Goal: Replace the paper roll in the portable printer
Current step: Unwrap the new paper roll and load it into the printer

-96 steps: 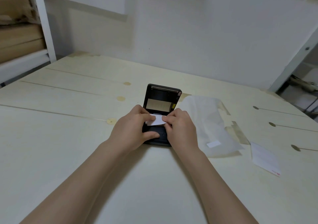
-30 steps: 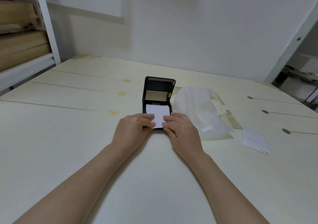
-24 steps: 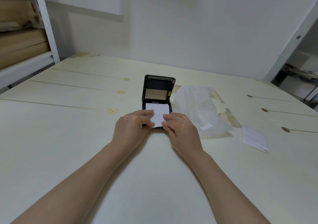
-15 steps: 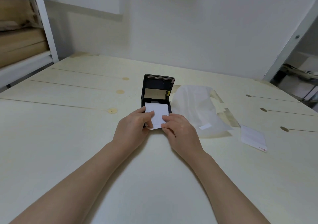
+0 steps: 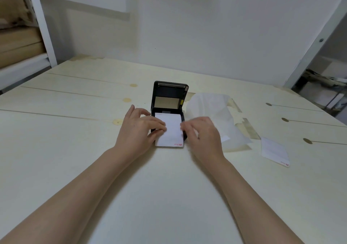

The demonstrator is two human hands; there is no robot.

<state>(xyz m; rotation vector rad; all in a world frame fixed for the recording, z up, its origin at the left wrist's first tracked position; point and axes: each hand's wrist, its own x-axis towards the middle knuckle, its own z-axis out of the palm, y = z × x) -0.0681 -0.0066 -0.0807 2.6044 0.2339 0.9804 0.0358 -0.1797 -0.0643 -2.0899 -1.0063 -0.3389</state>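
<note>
Head view, printer: the black portable printer (image 5: 170,95) sits mid-counter (image 5: 169,196) in front of you, with its lid open and upright at the far side.
Head view, paper roll: the paper roll (image 5: 170,129) is in the printer's well. Its loose end lies flat over the body toward you, and a red mark shows at the near corner. The wound part is hidden under that sheet.
Head view, left hand: your left hand (image 5: 139,129) is spread. Its fingers lie on the left edge of the paper and the thumb is by the printer's near-left corner. It presses rather than pinches.
Head view, right hand: your right hand (image 5: 202,133) is loosely curled and blurred, with its fingertips just beside the paper's right edge. You hold nothing that shows, and I cannot tell whether they touch.
Head view, nearby: a translucent wrapper (image 5: 212,116) lies just right of the printer. A loose slip (image 5: 275,151) lies farther right.
Step in hand: this looks like squaring the paper tongue before you close the lid.
Doing it well: keep the sheet's edges parallel to the sides of the well. Let the end overhang the near lip, and hold it down lightly with your left fingers. Bring the lid down with your right hand, pressing both corners evenly.
Risk: a skewed tongue would likely feed crooked or jam.
</note>
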